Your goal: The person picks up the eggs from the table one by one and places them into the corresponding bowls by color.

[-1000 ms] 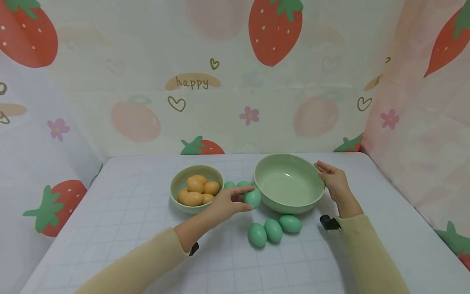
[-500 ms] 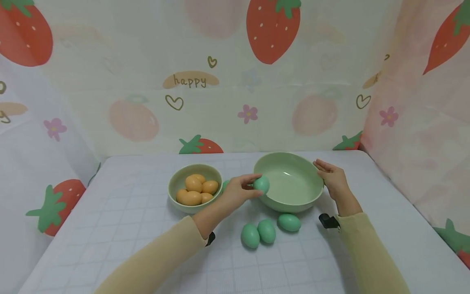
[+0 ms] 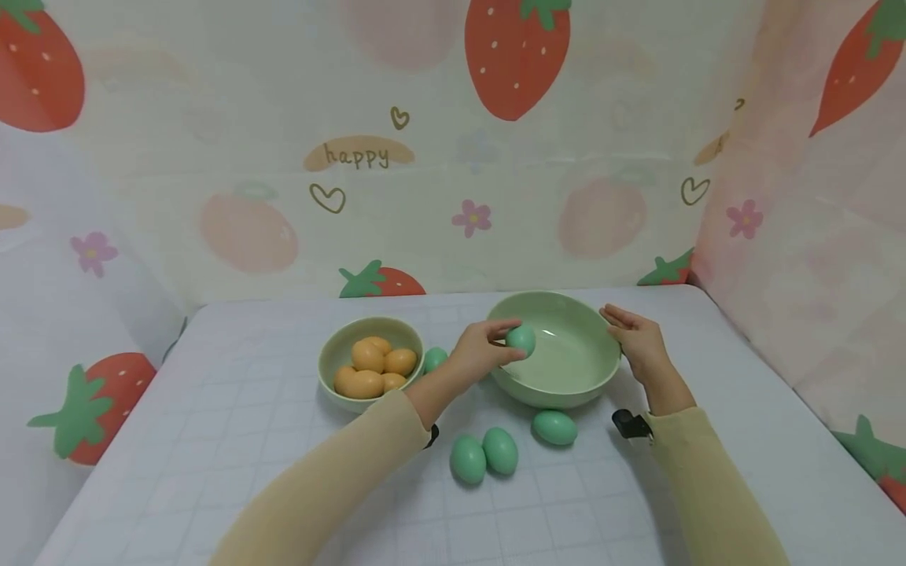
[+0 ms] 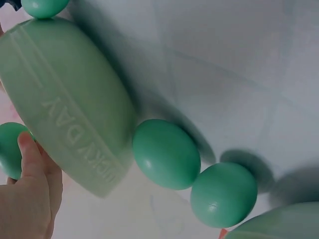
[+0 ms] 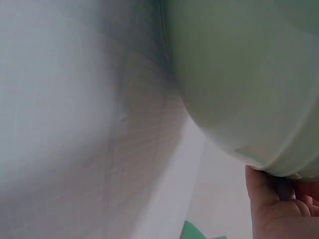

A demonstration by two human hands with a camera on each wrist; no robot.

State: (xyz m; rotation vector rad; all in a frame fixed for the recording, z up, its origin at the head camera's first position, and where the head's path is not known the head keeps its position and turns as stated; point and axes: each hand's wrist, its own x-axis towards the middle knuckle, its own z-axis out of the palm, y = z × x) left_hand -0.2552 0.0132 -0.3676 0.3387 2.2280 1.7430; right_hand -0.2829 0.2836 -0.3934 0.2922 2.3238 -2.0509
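Observation:
My left hand (image 3: 481, 354) pinches a green egg (image 3: 520, 340) between thumb and fingers, over the near left part of the large green bowl (image 3: 587, 377). In the left wrist view the held egg (image 4: 10, 149) shows beside the bowl's wall (image 4: 75, 109), which bears raised lettering. My right hand (image 3: 640, 346) lies against the right side of that bowl, its fingers extended at the rim. The right wrist view shows the thumb (image 5: 260, 186) touching the bowl's outer wall (image 5: 239, 89). The large bowl's visible inside holds no eggs.
A smaller green bowl (image 3: 328, 383) with several orange eggs (image 3: 368, 355) stands at left. Two green eggs (image 4: 166, 154) lie between the bowls, partly hidden by the left arm in the head view. In front lie a pair of green eggs (image 3: 468, 459) and a single one (image 3: 555, 428).
My left hand has carried the green egg rightward and up to over the large bowl. Two of the front green eggs have rolled left, away from the third. The right hand stays at the bowl.

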